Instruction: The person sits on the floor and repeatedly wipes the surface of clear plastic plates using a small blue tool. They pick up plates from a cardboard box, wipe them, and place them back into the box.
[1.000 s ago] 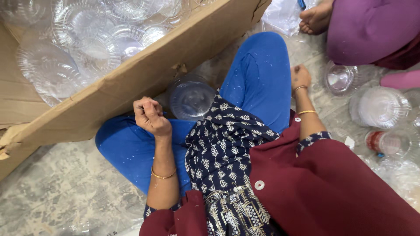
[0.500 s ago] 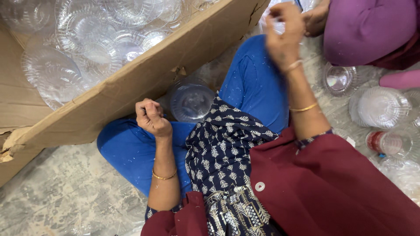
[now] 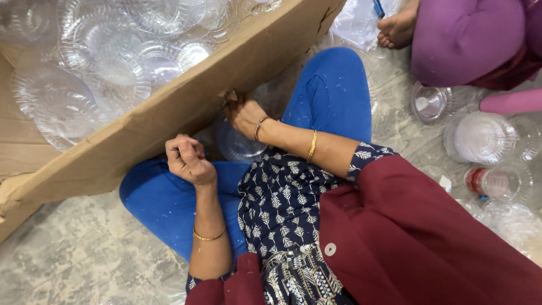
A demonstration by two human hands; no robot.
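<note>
Left hand (image 3: 188,158) curled in loose fist, resting against near edge of cardboard box flap (image 3: 169,110), holding nothing visible. Right hand (image 3: 244,116) reaches across lap, fingers at torn notch in flap; cannot tell whether it grips. Clear plastic container (image 3: 237,146) just below right hand, between blue-clad knees. Box holds clear plastic bowls (image 3: 101,51). Far right on floor: more clear containers (image 3: 480,138), another person's foot (image 3: 398,28).

One cardboard box (image 3: 169,113), two hands, many clear plastic containers (image 3: 96,62), uncounted
</note>
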